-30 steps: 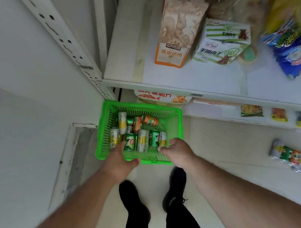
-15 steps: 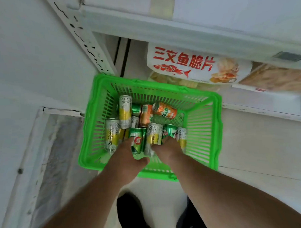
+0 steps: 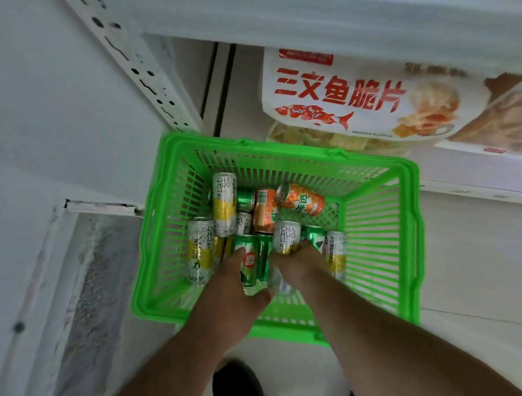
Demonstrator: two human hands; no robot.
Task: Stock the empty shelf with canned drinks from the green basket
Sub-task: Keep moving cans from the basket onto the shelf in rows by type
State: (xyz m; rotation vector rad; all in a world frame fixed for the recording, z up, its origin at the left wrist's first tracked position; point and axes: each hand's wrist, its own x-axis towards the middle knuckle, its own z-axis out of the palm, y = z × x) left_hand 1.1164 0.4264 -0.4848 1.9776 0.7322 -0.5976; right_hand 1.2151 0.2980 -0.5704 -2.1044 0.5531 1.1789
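Observation:
A green plastic basket (image 3: 382,247) stands on the floor below me, holding several cans: white-and-yellow ones (image 3: 224,203), orange ones (image 3: 302,199) and green ones. Both of my hands are inside it at the near side. My left hand (image 3: 230,290) wraps a green can (image 3: 249,265), fingers on one side and thumb on the other. My right hand (image 3: 297,266) closes around the lower end of a white-and-yellow can (image 3: 287,235). The shelf edge (image 3: 307,21) runs across the top of the view, blurred.
A white bag of salmon crisps (image 3: 348,100) with red lettering lies on the lower shelf right behind the basket. A perforated white shelf upright (image 3: 143,71) slants down to the basket's far left corner. My black shoe (image 3: 236,385) shows below the basket.
My hands left the basket's near rim and went down among the cans, each closing on one. The view dropped closer to the basket; the upper shelf's goods left the view.

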